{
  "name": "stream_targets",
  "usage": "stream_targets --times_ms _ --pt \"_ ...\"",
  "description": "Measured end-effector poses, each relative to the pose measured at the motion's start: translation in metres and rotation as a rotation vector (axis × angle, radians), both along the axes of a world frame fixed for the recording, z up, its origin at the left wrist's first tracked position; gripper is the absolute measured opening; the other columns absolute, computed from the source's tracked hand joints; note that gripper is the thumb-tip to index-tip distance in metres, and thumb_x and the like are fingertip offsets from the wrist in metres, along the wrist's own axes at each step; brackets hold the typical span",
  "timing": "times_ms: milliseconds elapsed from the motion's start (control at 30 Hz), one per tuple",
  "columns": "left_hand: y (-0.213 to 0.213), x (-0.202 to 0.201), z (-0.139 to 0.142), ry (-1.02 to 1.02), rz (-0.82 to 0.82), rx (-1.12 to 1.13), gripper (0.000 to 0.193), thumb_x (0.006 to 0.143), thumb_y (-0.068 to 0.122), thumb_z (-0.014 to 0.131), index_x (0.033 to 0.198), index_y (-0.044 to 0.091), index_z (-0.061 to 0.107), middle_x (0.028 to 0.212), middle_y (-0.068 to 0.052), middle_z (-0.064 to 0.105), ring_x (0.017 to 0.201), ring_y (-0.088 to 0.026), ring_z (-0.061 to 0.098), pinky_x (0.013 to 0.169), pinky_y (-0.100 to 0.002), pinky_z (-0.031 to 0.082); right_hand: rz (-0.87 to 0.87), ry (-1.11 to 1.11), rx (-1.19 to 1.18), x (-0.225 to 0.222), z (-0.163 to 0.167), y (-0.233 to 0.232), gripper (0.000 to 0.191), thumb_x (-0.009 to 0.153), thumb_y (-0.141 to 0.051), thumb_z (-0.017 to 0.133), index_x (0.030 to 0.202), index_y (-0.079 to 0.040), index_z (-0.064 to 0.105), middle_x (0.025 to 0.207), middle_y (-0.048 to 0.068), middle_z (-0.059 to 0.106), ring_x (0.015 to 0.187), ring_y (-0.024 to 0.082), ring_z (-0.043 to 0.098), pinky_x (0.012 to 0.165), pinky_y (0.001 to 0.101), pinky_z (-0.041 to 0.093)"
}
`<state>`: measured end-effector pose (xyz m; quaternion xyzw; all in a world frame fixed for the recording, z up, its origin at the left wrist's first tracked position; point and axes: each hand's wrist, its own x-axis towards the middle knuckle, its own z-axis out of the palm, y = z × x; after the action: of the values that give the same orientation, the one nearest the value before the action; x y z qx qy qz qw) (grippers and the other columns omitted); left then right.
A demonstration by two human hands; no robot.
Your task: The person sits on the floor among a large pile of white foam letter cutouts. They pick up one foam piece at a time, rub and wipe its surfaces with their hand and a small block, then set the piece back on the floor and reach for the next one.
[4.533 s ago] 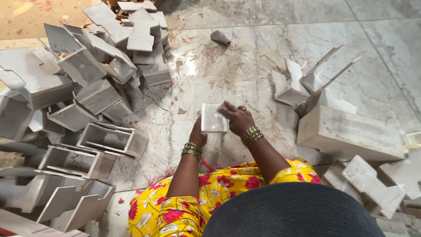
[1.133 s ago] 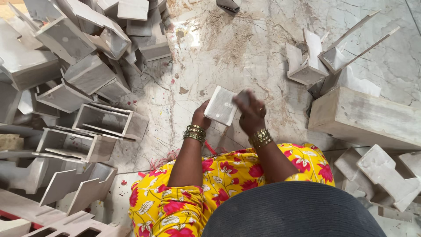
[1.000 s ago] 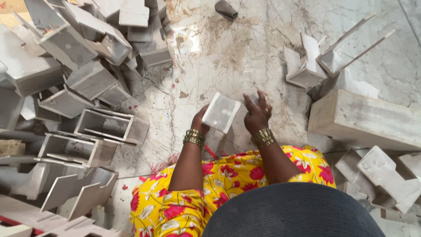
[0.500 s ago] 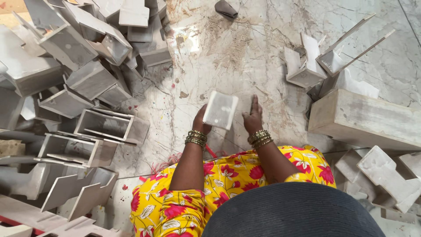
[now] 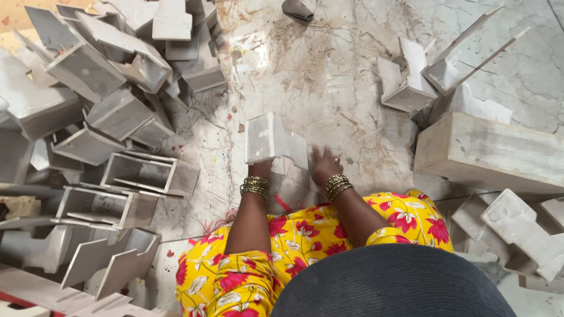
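Pale stone piece held up over a dusty marble floor.

The left hand (image 5: 260, 166) grips a small white stone piece (image 5: 262, 137) from below, tilted above the floor (image 5: 329, 70). The right hand (image 5: 324, 165) is open, blurred, fingers spread just beside a notched slab (image 5: 295, 151). Grey open boxes (image 5: 138, 173) are heaped at the left.

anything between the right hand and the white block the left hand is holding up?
Nothing visible. The left hand holds the white block upright above the marble floor. The right hand is beside it, slightly blurred, fingers spread over a flat white piece leaning next to the block. Only that piece lies between them.
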<state>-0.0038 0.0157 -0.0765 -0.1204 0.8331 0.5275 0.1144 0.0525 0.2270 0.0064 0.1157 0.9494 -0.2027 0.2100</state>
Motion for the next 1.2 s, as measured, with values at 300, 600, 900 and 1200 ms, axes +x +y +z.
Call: stream_targets --times_ms 300,600,900,1200 --pt "0.013 -0.001 0.018 0.172 -0.009 0.194 0.029 0.097 0.028 0.063 0.103 0.000 0.065 0.102 -0.018 0.068 0.098 -0.031 0.067 0.085 -0.041 0.054 0.220 0.699 -0.250 0.004 0.025 -0.009 0.093 0.077 -0.003 0.053 0.163 -0.027 0.027 0.172 0.010 0.016 0.155 0.037 0.023 0.120 0.0511 0.028" --pt "0.008 -0.003 0.013 0.556 -0.147 0.173 0.042 0.102 0.023 0.054 0.136 0.000 0.060 0.134 -0.015 0.066 0.123 -0.025 0.063 0.103 -0.038 0.051 0.148 -0.180 0.038 0.000 0.046 0.010 0.090 0.082 -0.007 0.053 0.163 -0.031 0.022 0.171 0.014 0.007 0.155 0.038 0.017 0.122 0.0494 0.023" --pt "0.024 -0.009 0.013 0.224 -0.071 1.028 0.039 0.105 0.021 0.049 0.136 -0.001 0.060 0.129 -0.015 0.067 0.112 -0.019 0.067 0.095 -0.033 0.055 0.540 0.735 0.090 0.013 0.051 0.014 0.101 0.067 0.012 0.048 0.149 -0.047 0.042 0.169 0.002 0.021 0.152 0.031 0.033 0.118 0.0461 0.031" --pt "0.024 -0.008 0.012 0.010 0.020 1.212 0.038 0.102 0.017 0.054 0.133 -0.003 0.062 0.124 -0.013 0.069 0.109 -0.020 0.067 0.093 -0.033 0.056 0.005 0.384 0.139 -0.008 0.066 0.041 0.094 0.070 0.003 0.057 0.156 -0.029 0.037 0.165 0.017 0.020 0.145 0.037 0.027 0.115 0.0503 0.024"
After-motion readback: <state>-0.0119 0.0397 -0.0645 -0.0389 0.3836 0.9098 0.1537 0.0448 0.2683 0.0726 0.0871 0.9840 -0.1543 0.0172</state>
